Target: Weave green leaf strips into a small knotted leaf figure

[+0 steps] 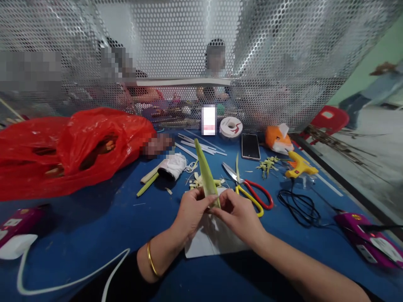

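A long pointed green leaf [205, 170] stands upright between my hands, its tip pointing away from me. My left hand [192, 209] wears a gold bangle at the wrist and pinches the leaf's base with thumb and fingers. On the other side, my right hand [241, 214] is closed at the lower edge of the same leaf. Beneath both hands lies a white sheet of paper [201, 245]. Scissors [248, 184] with one red and one yellow handle rest just beyond my right hand. Cut leaf scraps [197, 180] lie behind the leaf.
Left, a red plastic bag [72, 121] and a white string bundle [176, 163]. Right, a yellow glue gun [300, 165], its black cord [299, 205], a purple power strip [365, 235] and a dark phone [251, 146]. A perforated metal screen [170, 42] stands behind; people are beyond it.
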Tool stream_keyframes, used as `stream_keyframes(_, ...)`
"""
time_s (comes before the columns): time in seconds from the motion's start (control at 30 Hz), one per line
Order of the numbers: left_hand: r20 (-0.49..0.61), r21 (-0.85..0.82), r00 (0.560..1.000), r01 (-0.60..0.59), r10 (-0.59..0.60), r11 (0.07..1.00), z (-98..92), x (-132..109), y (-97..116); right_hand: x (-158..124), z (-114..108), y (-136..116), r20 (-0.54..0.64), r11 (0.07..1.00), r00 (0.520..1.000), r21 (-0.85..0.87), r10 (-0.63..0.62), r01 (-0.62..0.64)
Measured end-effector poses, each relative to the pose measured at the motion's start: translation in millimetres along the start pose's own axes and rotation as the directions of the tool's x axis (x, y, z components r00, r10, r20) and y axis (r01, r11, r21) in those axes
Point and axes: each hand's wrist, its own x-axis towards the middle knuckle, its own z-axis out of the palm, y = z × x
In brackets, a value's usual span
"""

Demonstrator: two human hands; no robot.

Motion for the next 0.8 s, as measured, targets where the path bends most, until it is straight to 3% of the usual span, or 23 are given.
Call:
stream_keyframes(0.13,-0.026,0.033,1.000,-0.006,0.007,0.999,-1.1,1,2,3,-5,6,0.051,0.971,0.998,0.232,0.041,-0.051)
stream_keyframes(0.23,-0.032,0.057,0.999,0.000,0.002,0.998,-1.5,1,5,3,-9,4,0.025,0.982,0.999,0.189,0.025,-0.029)
stream_keyframes(0.37,0.085,0.061,0.995,0.043,-0.048,0.997,-0.4,-2,7,2,-11,-2,-0.012,0.963,0.996,0.259,0.084,-0.078)
stream_keyframes(0.43,0.133,0.075,0.989,0.056,-0.065,0.996,0.4,-4,7,3,-11,-4,0.018,0.922,0.986,0.352,0.165,-0.161)
stream_keyframes(0.57,0.117,0.093,0.990,0.068,-0.079,0.993,0.3,-4,5,6,-13,-6,0.118,0.841,0.958,0.460,0.259,-0.284)
stream_keyframes(0.8,0.101,0.181,0.991,0.063,-0.082,0.981,-2.4,-2,8,12,-22,-12,0.229,0.783,0.921,0.486,0.316,-0.389)
